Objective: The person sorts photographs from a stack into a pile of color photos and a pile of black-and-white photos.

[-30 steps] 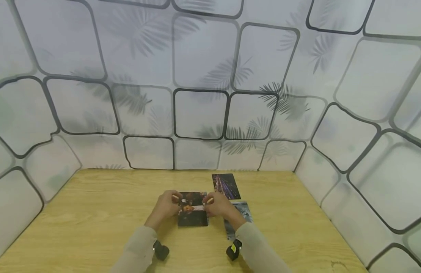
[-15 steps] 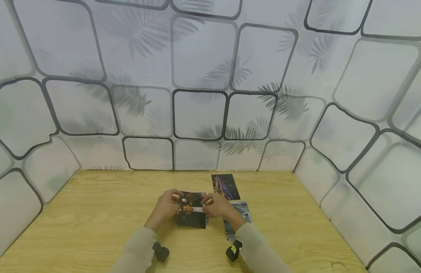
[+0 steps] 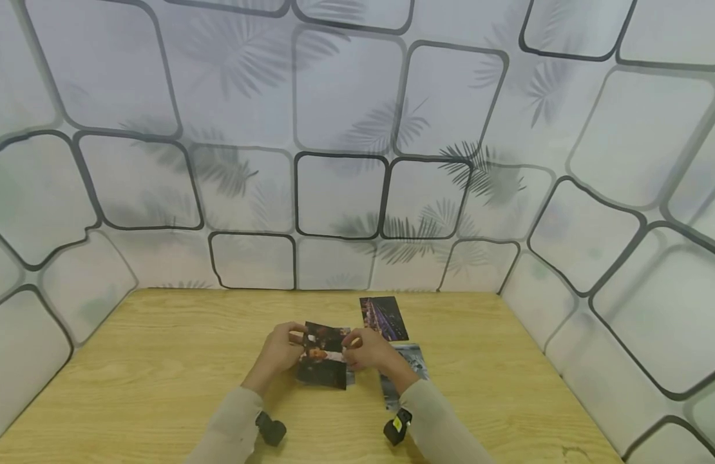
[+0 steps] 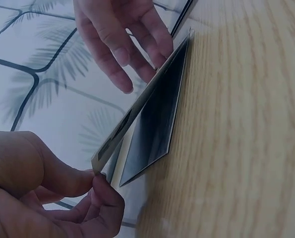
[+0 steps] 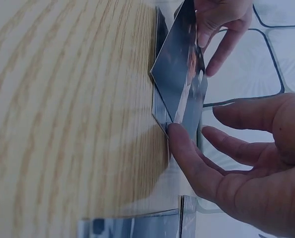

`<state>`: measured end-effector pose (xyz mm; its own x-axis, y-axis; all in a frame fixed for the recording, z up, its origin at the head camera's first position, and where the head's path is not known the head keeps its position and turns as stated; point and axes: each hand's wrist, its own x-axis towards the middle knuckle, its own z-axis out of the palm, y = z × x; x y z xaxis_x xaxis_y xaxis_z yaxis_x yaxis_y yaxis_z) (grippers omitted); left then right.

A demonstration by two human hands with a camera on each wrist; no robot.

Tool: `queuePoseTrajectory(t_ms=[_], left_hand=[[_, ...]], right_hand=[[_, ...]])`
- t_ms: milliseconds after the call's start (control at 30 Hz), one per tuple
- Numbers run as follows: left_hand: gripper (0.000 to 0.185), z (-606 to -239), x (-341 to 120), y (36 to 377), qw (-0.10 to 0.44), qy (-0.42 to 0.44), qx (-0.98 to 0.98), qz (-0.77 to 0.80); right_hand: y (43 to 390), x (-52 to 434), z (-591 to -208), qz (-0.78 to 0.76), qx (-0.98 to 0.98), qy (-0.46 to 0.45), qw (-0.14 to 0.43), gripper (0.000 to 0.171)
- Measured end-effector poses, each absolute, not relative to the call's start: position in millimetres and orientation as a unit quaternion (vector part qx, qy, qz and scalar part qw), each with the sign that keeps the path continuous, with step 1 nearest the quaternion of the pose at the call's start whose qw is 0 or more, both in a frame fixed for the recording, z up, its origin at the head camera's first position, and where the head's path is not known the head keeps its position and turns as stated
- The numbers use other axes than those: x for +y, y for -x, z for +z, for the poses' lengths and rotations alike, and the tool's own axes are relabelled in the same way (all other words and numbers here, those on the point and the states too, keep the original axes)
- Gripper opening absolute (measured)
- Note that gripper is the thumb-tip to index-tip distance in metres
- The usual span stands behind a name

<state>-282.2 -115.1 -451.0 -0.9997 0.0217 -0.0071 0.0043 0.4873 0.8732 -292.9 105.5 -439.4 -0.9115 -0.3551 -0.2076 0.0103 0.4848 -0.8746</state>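
Observation:
A photo print (image 3: 324, 356) with a figure on a dark background is raised at its left side, tilted over other prints. My left hand (image 4: 48, 193) pinches its left edge between thumb and fingers. At the print's right edge is my right hand (image 5: 257, 153), thumb and fingers spread apart, one fingertip touching the edge. Beneath the raised print lies a dark print (image 4: 155, 121) on the table, seen in the left wrist view. A corner of a lower print (image 3: 350, 376) shows below the raised one in the head view.
Behind the right hand lies a print of purple night lights (image 3: 384, 318). A grey-blue print (image 3: 412, 357) lies partly under the right forearm. The wooden table (image 3: 178, 361) meets a patterned curtain (image 3: 340, 193) at the back and sides.
The print's left side has lifted and the print has turned slightly, shifting a little left off the print below. The left hand moved slightly left with it; the right hand has barely moved.

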Motion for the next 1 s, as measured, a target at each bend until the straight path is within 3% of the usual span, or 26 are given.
queuePoseTrajectory(t_ms=[467,1000], left_hand=[[0.051,-441.4,-112.5,280.0,0.01,-0.008,0.85,0.527],[0.044,-442.1,-104.3,280.8,0.027,-0.003,0.82,0.572]], right_hand=[[292.5,106.8,-439.1,-0.498,0.844,0.09,0.179,0.031],[300.6,115.7,-443.5,-0.47,0.873,0.085,0.101,0.034]])
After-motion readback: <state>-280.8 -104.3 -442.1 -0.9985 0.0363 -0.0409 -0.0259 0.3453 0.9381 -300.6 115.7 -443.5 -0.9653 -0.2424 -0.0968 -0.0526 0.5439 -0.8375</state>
